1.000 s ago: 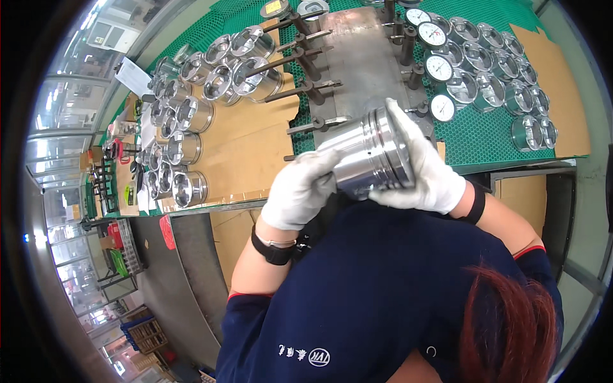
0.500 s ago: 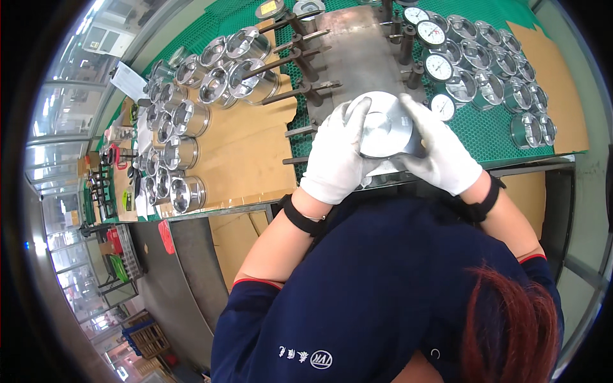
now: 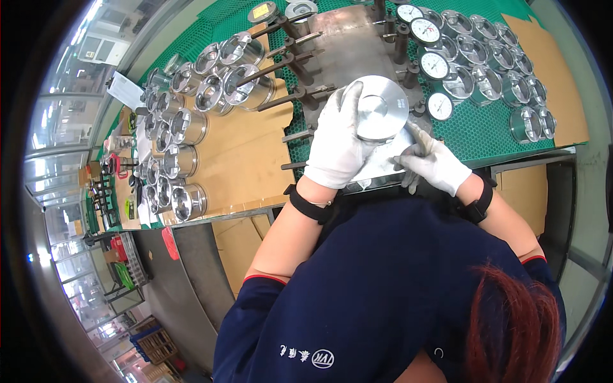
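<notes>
A round, shiny metal piston is tilted in front of me, its flat face up. My left hand, in a white glove, is closed round its left side, with fingers along the upper left edge. Below the piston, at the bench's near edge, lies a white sheet; whether it is paper or cloth I cannot tell. My right hand, gloved in white with darkened fingertips, is off the piston. Its fingers are bent but apart beside the sheet's right side, and nothing shows clearly between them.
A metal plate lies ahead, flanked by dark posts with rods. Several dial gauges stand to its right. Many pistons stand on cardboard at left and on a green mat at right.
My right hand has let go of the piston and moved down to the right. My left hand has kept hold of the piston, which has risen slightly away from me, showing more white sheet.
</notes>
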`<state>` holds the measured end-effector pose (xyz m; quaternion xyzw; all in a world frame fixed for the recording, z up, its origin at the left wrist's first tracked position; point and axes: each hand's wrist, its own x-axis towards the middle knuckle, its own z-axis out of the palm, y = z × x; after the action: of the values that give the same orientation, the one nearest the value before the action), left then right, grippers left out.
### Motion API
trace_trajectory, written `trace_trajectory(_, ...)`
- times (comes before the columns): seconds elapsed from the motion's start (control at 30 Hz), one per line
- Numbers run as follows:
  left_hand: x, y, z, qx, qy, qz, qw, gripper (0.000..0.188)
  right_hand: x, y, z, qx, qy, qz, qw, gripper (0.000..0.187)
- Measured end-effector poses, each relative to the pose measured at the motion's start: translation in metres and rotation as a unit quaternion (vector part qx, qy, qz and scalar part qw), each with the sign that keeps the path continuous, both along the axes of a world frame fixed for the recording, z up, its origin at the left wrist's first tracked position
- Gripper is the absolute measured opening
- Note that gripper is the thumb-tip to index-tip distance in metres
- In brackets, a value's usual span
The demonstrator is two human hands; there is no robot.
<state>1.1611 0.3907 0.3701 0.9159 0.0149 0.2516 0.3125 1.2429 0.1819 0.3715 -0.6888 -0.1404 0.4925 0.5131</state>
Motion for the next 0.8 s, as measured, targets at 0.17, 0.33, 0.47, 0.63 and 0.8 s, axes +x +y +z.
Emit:
trace_trajectory(0.17,0.002,0.002,-0.004,0.003,-0.01,-0.004,1.0,0.091,0.001,0.002,-0.001,-0.009,0.007,-0.012,1.0,0.089)
trace_trajectory(0.33,0.002,-0.003,0.001,0.022,-0.019,0.015,0.999,0.087,-0.002,0.006,0.008,-0.014,0.014,-0.03,0.999,0.088)
trace_trajectory(0.47,0.001,-0.007,0.006,0.002,0.014,0.029,0.999,0.089,0.003,0.005,-0.006,-0.032,-0.023,-0.016,0.999,0.091)
trace_trajectory(0.63,0.0,0.001,0.003,0.001,0.001,0.031,1.0,0.076,0.006,-0.001,0.001,-0.033,0.015,0.006,0.999,0.097)
trace_trajectory(0.8,-0.016,-0.029,0.063,-0.469,0.217,-0.027,0.855,0.043,-0.004,-0.023,0.055,0.177,-0.129,-0.058,0.974,0.073)
